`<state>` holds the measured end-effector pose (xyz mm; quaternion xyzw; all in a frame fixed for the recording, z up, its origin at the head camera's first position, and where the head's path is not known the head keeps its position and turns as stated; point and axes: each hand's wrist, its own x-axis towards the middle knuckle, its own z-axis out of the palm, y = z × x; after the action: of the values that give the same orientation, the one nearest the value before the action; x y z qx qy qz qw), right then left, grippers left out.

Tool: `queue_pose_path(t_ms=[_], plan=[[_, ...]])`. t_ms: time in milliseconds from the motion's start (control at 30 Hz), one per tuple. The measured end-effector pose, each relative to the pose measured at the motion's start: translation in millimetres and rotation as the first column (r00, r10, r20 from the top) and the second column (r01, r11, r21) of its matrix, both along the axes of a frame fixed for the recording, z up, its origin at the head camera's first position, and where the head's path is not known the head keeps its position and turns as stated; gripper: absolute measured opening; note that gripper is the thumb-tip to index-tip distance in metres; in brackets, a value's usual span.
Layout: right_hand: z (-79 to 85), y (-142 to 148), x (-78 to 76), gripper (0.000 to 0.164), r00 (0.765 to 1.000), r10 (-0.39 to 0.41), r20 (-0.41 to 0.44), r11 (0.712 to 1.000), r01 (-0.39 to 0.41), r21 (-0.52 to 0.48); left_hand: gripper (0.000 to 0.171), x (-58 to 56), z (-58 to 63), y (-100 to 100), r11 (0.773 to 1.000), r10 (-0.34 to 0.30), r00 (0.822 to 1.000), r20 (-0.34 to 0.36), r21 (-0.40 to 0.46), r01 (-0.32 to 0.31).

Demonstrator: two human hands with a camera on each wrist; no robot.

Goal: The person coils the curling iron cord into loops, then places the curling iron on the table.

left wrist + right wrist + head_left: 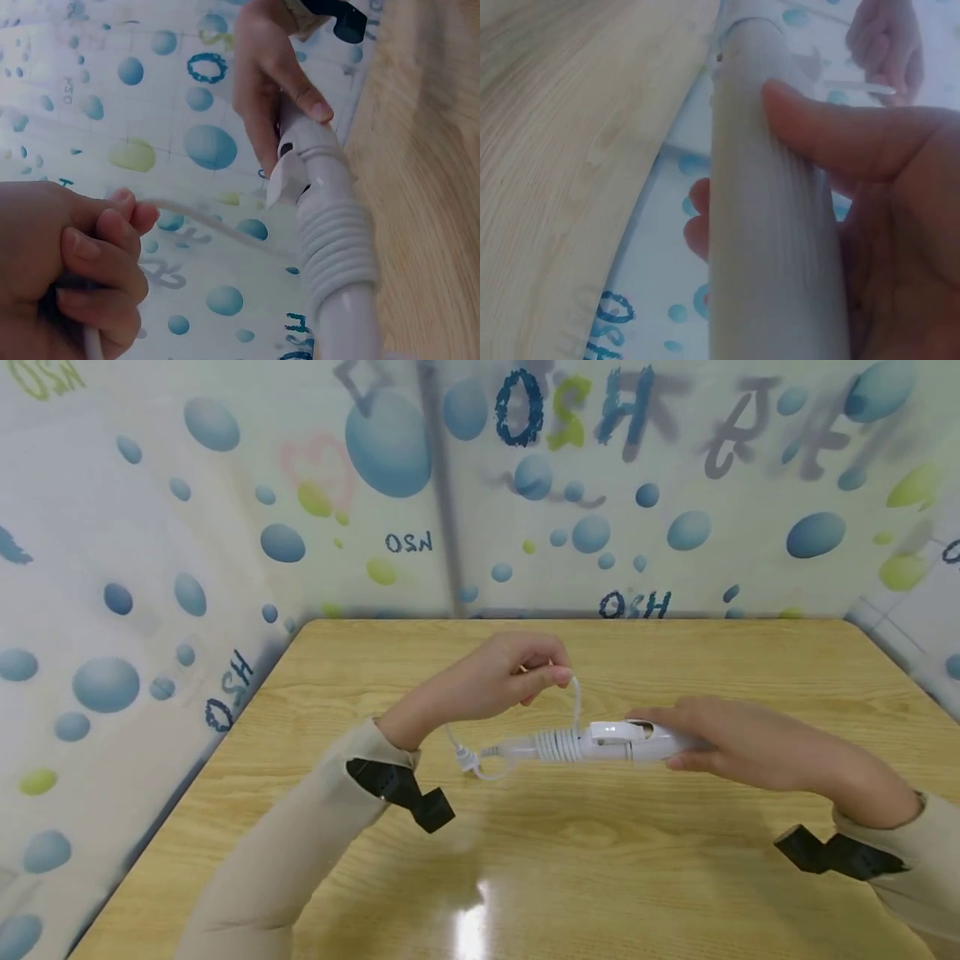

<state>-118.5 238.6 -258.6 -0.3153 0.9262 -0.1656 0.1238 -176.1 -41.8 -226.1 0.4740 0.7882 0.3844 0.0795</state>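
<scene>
A white curling iron (652, 742) is held level above the table, with its clip lever (615, 732) facing up. My right hand (757, 739) grips its thick barrel (769, 202), thumb along one side and fingertips showing on the other. Several coils of white cord (558, 746) are wound round the handle beside the lever. My left hand (502, 672) is raised a little above the handle and pinches the cord between thumb and fingers. From there a stretch of cord (217, 225) runs to the coils. The white plug (467, 758) hangs near the handle's left end.
Beneath the hands is a wood-grain table (570, 868). A patterned curtain (480, 502) with blue and green drops stands behind it and on both sides. Black wrist cameras (405, 793) are strapped to the beige sleeves (300, 860).
</scene>
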Motion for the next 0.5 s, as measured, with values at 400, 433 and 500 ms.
queue_pose_path(t_ms=[400, 433, 500], plan=[[-6.7, 13, -9.8, 0.054, 0.995, -0.095, -0.020, 0.992, 0.093, -0.088, 0.012, 36.5, -14.8, 15, 0.999, -0.006, 1.000, -0.008, 0.037, 0.006], [-7.4, 13, -9.7, 0.054, 0.995, -0.098, -0.022, 0.991, 0.096, -0.091, 0.012, 38.3, -15.9, 16, 0.999, 0.003, 1.000, -0.003, 0.046, -0.003], [-8.5, 13, -9.4, 0.053, 0.995, -0.101, -0.023, 0.990, 0.099, -0.099, 0.014, 40.0, -17.0, 18, 0.997, 0.026, 1.000, 0.017, 0.074, -0.028]])
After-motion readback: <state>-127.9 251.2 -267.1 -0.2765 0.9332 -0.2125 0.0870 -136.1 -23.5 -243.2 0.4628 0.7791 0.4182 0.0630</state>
